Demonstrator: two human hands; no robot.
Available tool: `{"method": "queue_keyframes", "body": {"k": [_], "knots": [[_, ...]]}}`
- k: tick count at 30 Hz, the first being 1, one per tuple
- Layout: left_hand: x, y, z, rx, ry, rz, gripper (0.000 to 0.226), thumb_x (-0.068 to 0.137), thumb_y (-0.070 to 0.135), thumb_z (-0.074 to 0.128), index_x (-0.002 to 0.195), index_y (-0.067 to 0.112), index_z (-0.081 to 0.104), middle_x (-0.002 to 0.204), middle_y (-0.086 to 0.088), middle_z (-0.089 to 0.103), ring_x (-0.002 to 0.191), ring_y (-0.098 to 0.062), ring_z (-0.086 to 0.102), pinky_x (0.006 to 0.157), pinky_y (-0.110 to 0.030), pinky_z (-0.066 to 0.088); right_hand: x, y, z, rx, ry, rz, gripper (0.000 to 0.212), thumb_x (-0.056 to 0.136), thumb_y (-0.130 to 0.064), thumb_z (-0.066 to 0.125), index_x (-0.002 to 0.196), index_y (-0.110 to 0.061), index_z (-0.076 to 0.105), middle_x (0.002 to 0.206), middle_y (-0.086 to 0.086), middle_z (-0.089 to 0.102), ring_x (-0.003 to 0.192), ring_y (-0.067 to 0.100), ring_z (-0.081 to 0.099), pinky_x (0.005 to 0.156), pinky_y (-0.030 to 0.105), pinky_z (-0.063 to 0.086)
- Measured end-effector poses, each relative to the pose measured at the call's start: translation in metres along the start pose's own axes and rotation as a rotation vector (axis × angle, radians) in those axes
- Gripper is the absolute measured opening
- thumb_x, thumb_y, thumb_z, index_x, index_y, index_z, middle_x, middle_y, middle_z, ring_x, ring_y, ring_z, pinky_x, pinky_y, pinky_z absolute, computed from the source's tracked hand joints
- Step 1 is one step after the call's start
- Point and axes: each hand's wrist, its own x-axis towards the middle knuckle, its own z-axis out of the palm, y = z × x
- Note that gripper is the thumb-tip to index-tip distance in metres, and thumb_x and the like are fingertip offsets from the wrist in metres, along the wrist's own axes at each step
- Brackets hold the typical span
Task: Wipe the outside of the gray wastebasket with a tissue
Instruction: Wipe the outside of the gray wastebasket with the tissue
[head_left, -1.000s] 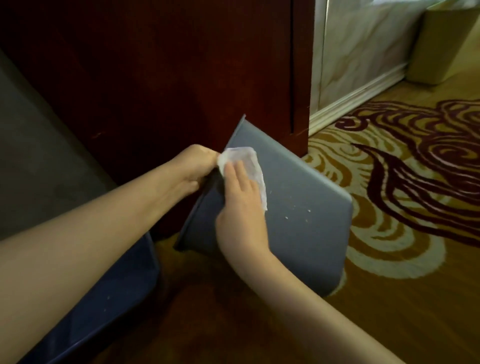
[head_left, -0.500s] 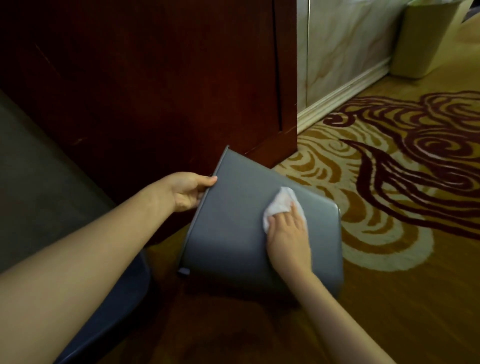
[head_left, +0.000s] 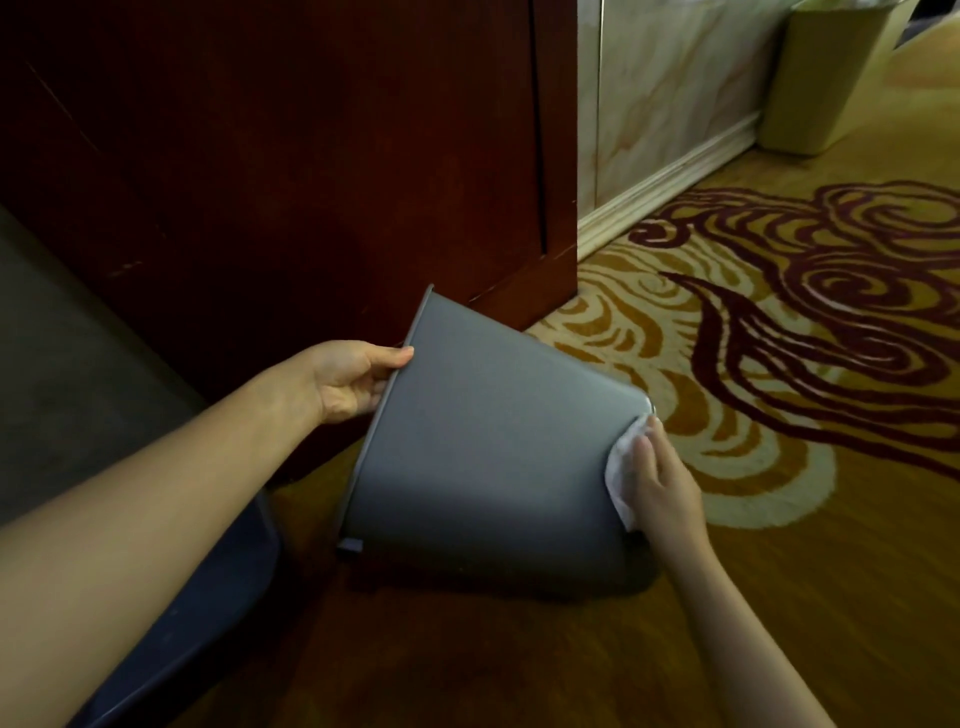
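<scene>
Head view counts one gray wastebasket (head_left: 483, 447), one white tissue (head_left: 621, 467), two bare hands and, far off at the upper right, one pale second bin (head_left: 826, 78) standing against the marbled wall (head_left: 675, 93). One dark blue tub (head_left: 208, 597) shows at the lower left, partly hidden behind the left forearm.

The gray wastebasket lies tipped on its side on the patterned carpet (head_left: 779, 364), its open rim turned to the left and its closed base to the right. It rests just in front of the dark red wooden cabinet (head_left: 311, 156), with one broad flat wall facing up toward the camera.

The left hand (head_left: 348, 379) grips the rim at its upper left part. The thumb lies on the outside of the rim and the fingers curl toward the opening, so the hand is closed on the edge; how far the fingers reach inside cannot be told.

The right hand (head_left: 660, 478) is at the base end of the wastebasket, on the rounded right edge. Its fingers are stretched out close together and press the crumpled tissue flat against the gray wall. The tissue sticks out from under the fingertips toward the upper corner of the base and trails down along the edge below the palm. The two hands are well apart, one at each end of the basket.
</scene>
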Motion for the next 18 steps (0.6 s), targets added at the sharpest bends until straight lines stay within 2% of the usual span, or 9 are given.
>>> {"method": "queue_keyframes", "body": {"k": [2, 4, 7, 9, 11, 13, 15, 17, 18], "knots": [[0.001, -0.001, -0.001, -0.001, -0.001, 0.003, 0.014, 0.093, 0.008, 0.049, 0.093, 0.004, 0.062, 0.063, -0.006, 0.072, 0.052, -0.014, 0.07, 0.051, -0.029, 0.058, -0.004, 0.001, 0.005, -0.138, -0.022, -0.032, 0.054, 0.093, -0.034, 0.049, 0.138, -0.008, 0.036, 0.152, 0.008, 0.028, 0.135, 0.023, 0.034, 0.11, 0.045, 0.032], [0.0, -0.002, -0.002, -0.003, -0.011, 0.004, 0.014, 0.092, 0.009, 0.05, 0.093, 0.004, 0.062, 0.062, -0.005, 0.073, 0.053, -0.014, 0.071, 0.051, -0.028, 0.059, -0.008, 0.009, 0.008, -0.207, 0.034, -0.046, 0.061, 0.092, -0.034, 0.052, 0.143, -0.009, 0.03, 0.155, 0.005, 0.02, 0.141, 0.021, 0.022, 0.115, 0.042, 0.023], [0.0, -0.002, -0.001, -0.001, -0.02, 0.013, 0.014, 0.092, 0.009, 0.051, 0.095, 0.005, 0.063, 0.073, -0.007, 0.072, 0.055, -0.014, 0.071, 0.053, -0.028, 0.06, -0.008, 0.023, 0.002, -0.126, 0.071, -0.004, 0.042, 0.096, -0.029, 0.044, 0.135, -0.014, 0.046, 0.148, 0.002, 0.037, 0.136, 0.022, 0.034, 0.11, 0.044, 0.031], [0.0, -0.002, 0.0, -0.002, -0.022, 0.021, 0.013, 0.092, 0.009, 0.051, 0.095, 0.006, 0.063, 0.074, -0.007, 0.072, 0.056, -0.014, 0.071, 0.052, -0.028, 0.06, -0.007, 0.028, -0.005, -0.005, 0.137, 0.11, 0.032, 0.097, -0.027, 0.041, 0.117, -0.013, 0.062, 0.116, 0.006, 0.064, 0.11, 0.029, 0.058, 0.086, 0.039, 0.048], [-0.001, -0.002, -0.001, 0.002, -0.017, 0.023, 0.013, 0.092, 0.009, 0.051, 0.096, 0.005, 0.063, 0.08, -0.009, 0.071, 0.056, -0.014, 0.072, 0.05, -0.028, 0.059, -0.005, 0.022, -0.014, 0.085, 0.259, 0.182, 0.032, 0.098, -0.027, 0.039, 0.092, -0.008, 0.064, 0.074, 0.008, 0.06, 0.071, 0.03, 0.059, 0.055, 0.03, 0.04], [0.0, -0.003, -0.001, 0.014, -0.013, 0.024, 0.014, 0.091, 0.01, 0.052, 0.097, 0.005, 0.063, 0.089, -0.01, 0.067, 0.057, -0.014, 0.072, 0.051, -0.027, 0.059, -0.004, 0.002, -0.018, 0.137, 0.337, 0.109, 0.032, 0.098, -0.029, 0.038, 0.09, -0.01, 0.063, 0.066, 0.003, 0.055, 0.056, 0.015, 0.052, 0.048, 0.023, 0.034], [0.0, -0.003, 0.0, 0.016, -0.015, 0.031, 0.014, 0.091, 0.01, 0.051, 0.097, 0.006, 0.063, 0.091, -0.01, 0.066, 0.058, -0.013, 0.072, 0.052, -0.027, 0.059, -0.001, -0.034, -0.004, 0.135, 0.28, -0.073, 0.028, 0.098, -0.029, 0.039, 0.1, -0.016, 0.063, 0.077, -0.005, 0.062, 0.06, -0.003, 0.055, 0.053, 0.019, 0.04], [-0.001, -0.002, 0.003, 0.037, -0.016, 0.052, 0.014, 0.092, 0.011, 0.051, 0.096, 0.006, 0.064, 0.091, -0.01, 0.066, 0.059, -0.013, 0.072, 0.052, -0.026, 0.059, 0.006, -0.072, 0.027, 0.014, 0.137, -0.3, 0.03, 0.098, -0.021, 0.04, 0.125, -0.017, 0.055, 0.116, -0.008, 0.061, 0.099, -0.008, 0.055, 0.083, 0.019, 0.047], [-0.001, -0.002, 0.004, 0.055, -0.018, 0.063, 0.015, 0.092, 0.011, 0.051, 0.097, 0.006, 0.064, 0.091, -0.009, 0.066, 0.062, -0.014, 0.071, 0.053, -0.026, 0.059, 0.01, -0.088, 0.045, -0.098, 0.055, -0.406, 0.037, 0.098, -0.016, 0.04, 0.135, -0.014, 0.045, 0.136, -0.003, 0.051, 0.121, 0.002, 0.046, 0.1, 0.022, 0.039]]}}
